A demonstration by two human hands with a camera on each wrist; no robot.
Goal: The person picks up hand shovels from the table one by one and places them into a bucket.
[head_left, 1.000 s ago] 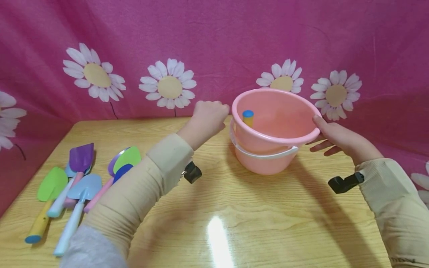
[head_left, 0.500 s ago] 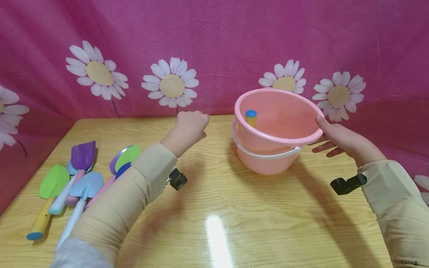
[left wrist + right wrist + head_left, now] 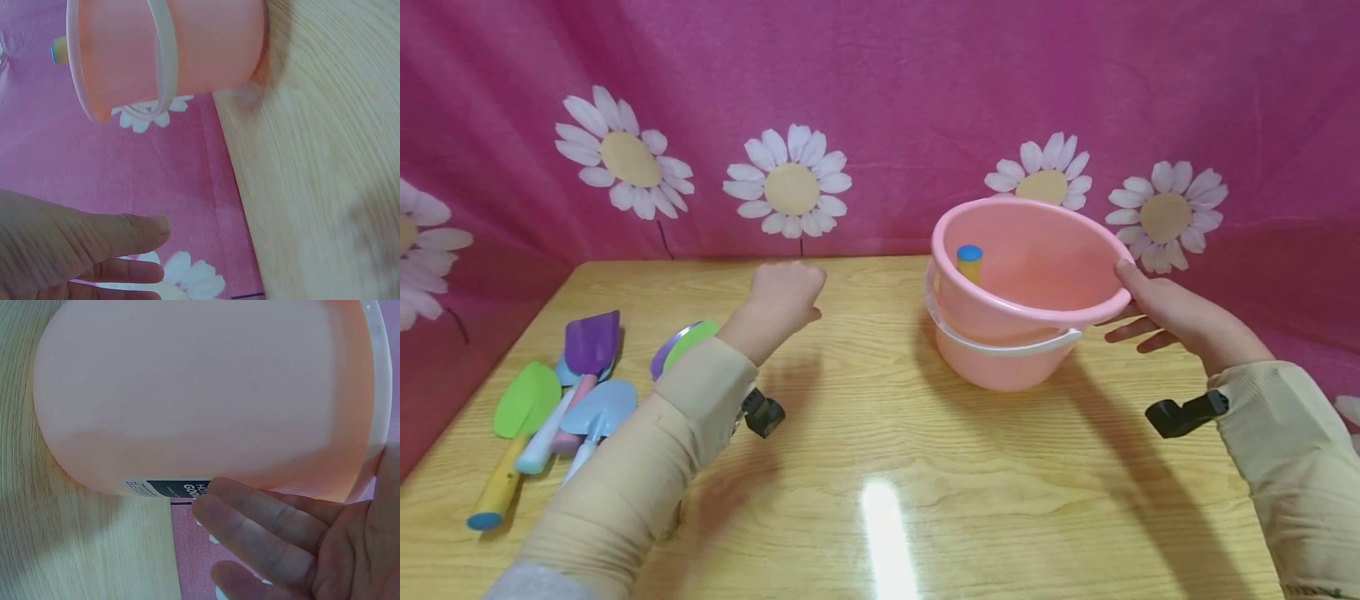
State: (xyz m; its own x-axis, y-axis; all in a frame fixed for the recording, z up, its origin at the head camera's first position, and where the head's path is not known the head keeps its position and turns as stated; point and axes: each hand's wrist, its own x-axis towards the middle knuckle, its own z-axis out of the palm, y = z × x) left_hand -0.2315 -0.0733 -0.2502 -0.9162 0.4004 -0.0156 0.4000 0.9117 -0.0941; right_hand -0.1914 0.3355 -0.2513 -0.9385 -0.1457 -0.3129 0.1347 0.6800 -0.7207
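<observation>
A pink bucket point(image 3: 1000, 371) with a white handle point(image 3: 1017, 349) stands on the table at right of centre in the head view. Inside it, a yellow grip with a blue end point(image 3: 969, 260) leans at the left; the rest of that tool is hidden. My right hand point(image 3: 1187, 317) holds the bucket's right rim, thumb over the edge and fingers along the outer wall beside a printed label point(image 3: 169, 489). My left hand point(image 3: 778, 304) hovers above the table left of the bucket. Its fingers point(image 3: 134, 270) extend loosely with nothing between them in the left wrist view.
Several toy garden tools lie at the left: a green trowel point(image 3: 527, 400), a purple shovel point(image 3: 591, 343), a light blue trowel point(image 3: 602, 406) and a green blade point(image 3: 694, 337) partly behind my left arm. A pink flowered cloth point(image 3: 895, 125) hangs behind the table point(image 3: 1000, 500).
My left hand has moved left, away from the bucket towards the tools, and its arm covers more of them. My right hand stays on the rim; the bucket stands where it was.
</observation>
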